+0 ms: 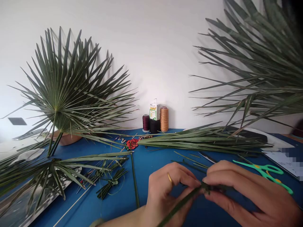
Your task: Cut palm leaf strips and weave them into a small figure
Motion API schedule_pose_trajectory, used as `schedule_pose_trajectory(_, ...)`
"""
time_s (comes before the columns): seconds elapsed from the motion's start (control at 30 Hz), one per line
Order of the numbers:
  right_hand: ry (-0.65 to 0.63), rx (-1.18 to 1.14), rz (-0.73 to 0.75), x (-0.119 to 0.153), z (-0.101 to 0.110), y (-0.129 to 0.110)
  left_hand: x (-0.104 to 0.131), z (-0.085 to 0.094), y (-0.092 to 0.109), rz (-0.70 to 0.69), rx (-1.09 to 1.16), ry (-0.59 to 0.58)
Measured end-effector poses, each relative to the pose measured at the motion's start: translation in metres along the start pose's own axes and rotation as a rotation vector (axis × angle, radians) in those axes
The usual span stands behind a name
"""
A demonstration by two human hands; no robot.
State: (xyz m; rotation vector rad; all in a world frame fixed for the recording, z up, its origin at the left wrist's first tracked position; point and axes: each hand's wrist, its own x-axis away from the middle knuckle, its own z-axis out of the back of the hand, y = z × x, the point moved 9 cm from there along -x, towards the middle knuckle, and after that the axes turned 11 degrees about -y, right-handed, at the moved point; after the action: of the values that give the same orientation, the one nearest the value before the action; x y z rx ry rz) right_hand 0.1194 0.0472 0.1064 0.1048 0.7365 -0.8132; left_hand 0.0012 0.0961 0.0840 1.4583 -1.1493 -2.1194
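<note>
My left hand, with a gold ring on one finger, pinches a green palm leaf strip. My right hand grips the same strip just beside the left fingertips, where a small folded or knotted part shows between the two hands. One end of the strip runs down toward the bottom edge; the fingers hide much of the fold. Beyond the right hand lie green-handled scissors. Loose leaf strips lie on the blue table behind both hands.
Fan palm leaves stand at the left by a brown bowl; more palm leaves spread at the right. A leaf bundle, a red rose patch, thread spools and a small box sit toward the wall.
</note>
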Motion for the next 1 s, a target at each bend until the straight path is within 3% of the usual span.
schedule_pose_trajectory(0.13, -0.015, -0.112, -0.159, -0.008, -0.003, 0.02, 0.004, -0.004, -0.039, 0.411, 0.391, 0.117)
schedule_pose_trajectory(0.23, -0.038, -0.21, -0.222, -0.013, -0.005, 0.024, 0.005, -0.01, -0.047, 0.51, 0.566, 0.135)
schedule_pose_trajectory(0.43, -0.075, -0.443, -0.36, -0.003, -0.016, 0.041, 0.007, -0.007, -0.047, 0.506, 0.588, 0.163)
schedule_pose_trajectory(0.7, -0.021, -0.399, -0.376, 0.004, -0.016, 0.046, 0.005, -0.008, -0.044, 0.466, 0.578, 0.141)
schedule_pose_trajectory(0.87, 0.013, -0.663, -0.605, 0.017, -0.034, 0.061, 0.009, -0.011, -0.047, 0.543, 0.439, 0.1)
schedule_pose_trajectory(1.0, -0.003, -0.763, -0.638, 0.019, -0.044, 0.063, 0.006, -0.01, -0.039, 0.501, 0.281, 0.028)
